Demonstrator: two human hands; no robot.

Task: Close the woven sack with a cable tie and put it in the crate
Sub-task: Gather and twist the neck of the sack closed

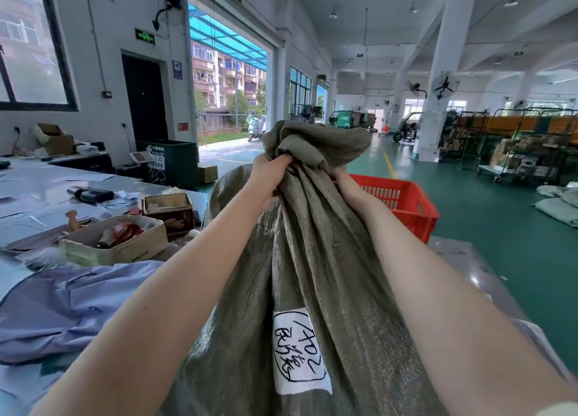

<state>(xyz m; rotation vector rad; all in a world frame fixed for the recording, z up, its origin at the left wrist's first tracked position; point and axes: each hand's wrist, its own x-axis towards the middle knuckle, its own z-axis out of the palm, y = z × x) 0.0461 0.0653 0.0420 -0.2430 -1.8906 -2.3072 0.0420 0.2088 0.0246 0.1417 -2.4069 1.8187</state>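
A grey-green woven sack [316, 259] fills the middle of the view, standing upright with a white handwritten label low on its front. Its top is gathered into a bunched neck. My left hand [269, 174] grips that neck from the left. On the right side my right hand [344, 185] clutches the same bunched neck, partly hidden behind the fabric. A red plastic crate [403, 203] sits just behind the sack to the right, at the table's far end. No cable tie is visible.
To the left, the table [40, 184] holds papers, a cardboard box [119, 243] with red tape rolls, a tin box [169, 209] and a blue garment [62, 309]. Green warehouse floor [500, 243] with more sacks and trolleys lies to the right.
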